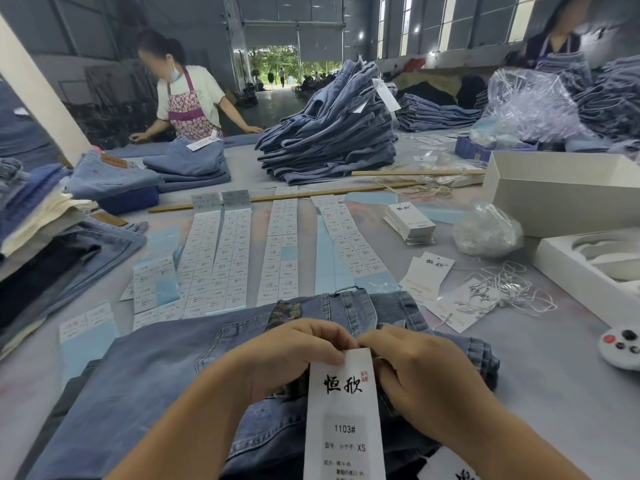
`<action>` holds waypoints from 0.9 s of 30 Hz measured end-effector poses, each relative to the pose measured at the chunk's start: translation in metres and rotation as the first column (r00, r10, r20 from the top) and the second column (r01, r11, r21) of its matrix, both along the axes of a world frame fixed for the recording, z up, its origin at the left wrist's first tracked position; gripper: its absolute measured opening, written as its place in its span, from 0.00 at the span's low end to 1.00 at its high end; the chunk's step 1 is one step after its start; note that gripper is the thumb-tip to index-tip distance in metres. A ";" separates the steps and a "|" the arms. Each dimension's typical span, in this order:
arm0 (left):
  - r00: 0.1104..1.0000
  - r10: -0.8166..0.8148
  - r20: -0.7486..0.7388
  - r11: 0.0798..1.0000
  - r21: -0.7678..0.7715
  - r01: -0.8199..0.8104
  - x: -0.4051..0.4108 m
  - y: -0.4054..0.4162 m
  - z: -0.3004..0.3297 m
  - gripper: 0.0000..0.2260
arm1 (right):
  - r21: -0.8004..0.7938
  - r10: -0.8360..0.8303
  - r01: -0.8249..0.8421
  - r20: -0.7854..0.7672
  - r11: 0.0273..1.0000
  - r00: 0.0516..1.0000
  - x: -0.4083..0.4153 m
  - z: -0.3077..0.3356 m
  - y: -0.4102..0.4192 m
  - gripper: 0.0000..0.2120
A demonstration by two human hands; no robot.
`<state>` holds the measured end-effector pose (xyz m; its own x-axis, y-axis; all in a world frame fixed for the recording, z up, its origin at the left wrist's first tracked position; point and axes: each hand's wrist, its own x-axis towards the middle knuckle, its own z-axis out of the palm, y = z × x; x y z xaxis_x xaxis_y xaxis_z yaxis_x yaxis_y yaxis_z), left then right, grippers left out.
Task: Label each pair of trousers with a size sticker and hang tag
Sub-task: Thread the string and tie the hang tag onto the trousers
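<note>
- The hang tag (343, 410) runs off the bottom edge, so only the top lines read — "1103#" and "XS" — and the small print under them is too blurry to make out.
- Fingertips of the left hand (294, 355) and right hand (415, 372) meet at the tag's top edge; what exactly they pinch there is hidden behind the paper and knuckles.
- A second tag (450, 467) at the bottom edge is mostly cut off.
- The sticker sheets (221, 258) on the table (554, 375) have print too tiny to read beyond "1103#".
- The person at top right (561, 29) is smeared with blur and cropped by the frame.
- The trousers (156, 375) are cut off at the bottom left.
</note>
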<state>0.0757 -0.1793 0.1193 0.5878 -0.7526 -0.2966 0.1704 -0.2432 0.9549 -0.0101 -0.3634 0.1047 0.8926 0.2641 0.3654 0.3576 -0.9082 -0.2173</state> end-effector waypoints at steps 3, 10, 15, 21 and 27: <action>0.997 0.071 -0.008 0.997 -0.028 -0.071 -0.001 -0.001 0.001 0.10 | 0.027 -0.027 0.023 0.168 0.999 0.985 -0.001 -0.004 0.000 0.14; 0.833 0.094 0.545 0.955 0.186 -0.230 -0.014 -0.017 0.005 0.11 | 0.091 -0.086 0.055 0.377 0.994 0.922 0.001 -0.016 0.000 0.13; 0.850 0.025 0.526 0.951 0.250 -0.182 -0.017 -0.017 0.004 0.09 | 0.088 -0.096 0.063 0.454 0.994 0.886 0.000 -0.017 0.001 0.10; 0.980 0.079 0.183 0.978 0.179 -0.112 -0.010 -0.014 0.008 0.07 | 0.068 -0.086 0.062 0.454 0.996 0.887 0.000 -0.017 0.002 0.12; 0.979 0.128 0.160 0.946 0.276 -0.168 -0.008 -0.019 0.017 0.12 | 0.050 -0.038 0.019 0.437 0.999 0.899 -0.003 -0.018 0.001 0.05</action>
